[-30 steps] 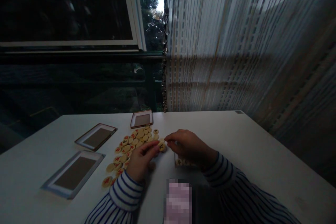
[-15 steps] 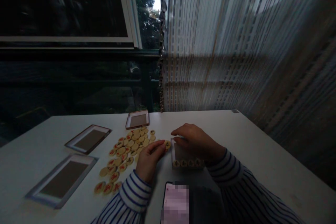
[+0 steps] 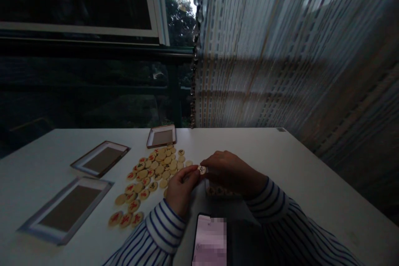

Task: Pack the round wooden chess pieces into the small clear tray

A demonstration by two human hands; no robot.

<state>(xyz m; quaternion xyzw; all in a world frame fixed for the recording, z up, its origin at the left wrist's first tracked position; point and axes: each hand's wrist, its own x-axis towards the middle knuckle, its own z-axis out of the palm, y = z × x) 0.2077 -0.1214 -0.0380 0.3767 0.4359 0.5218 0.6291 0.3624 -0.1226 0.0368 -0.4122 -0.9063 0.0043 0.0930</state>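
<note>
My left hand (image 3: 182, 189) pinches a round cream game piece (image 3: 202, 170) with a dark mark, held just above the table. My right hand (image 3: 232, 171) curls over a small clear box (image 3: 218, 191) that has a row of pieces along its near side; its fingertips touch the held piece. Whether the right hand grips anything is hidden. A spread of several cream discs with red and black marks (image 3: 149, 178) lies on the white table (image 3: 296, 166) to the left of my hands.
Three shallow box trays lie on the left: a large one (image 3: 67, 210), a middle one (image 3: 100, 158) and a small one (image 3: 161, 136) at the back. A phone (image 3: 209, 239) rests at the near edge. A window and a bead curtain stand behind the table.
My left hand has lifted the piece slightly and moved it right to my right fingertips. My right hand now covers more of the clear box. The camera has tilted a little.
</note>
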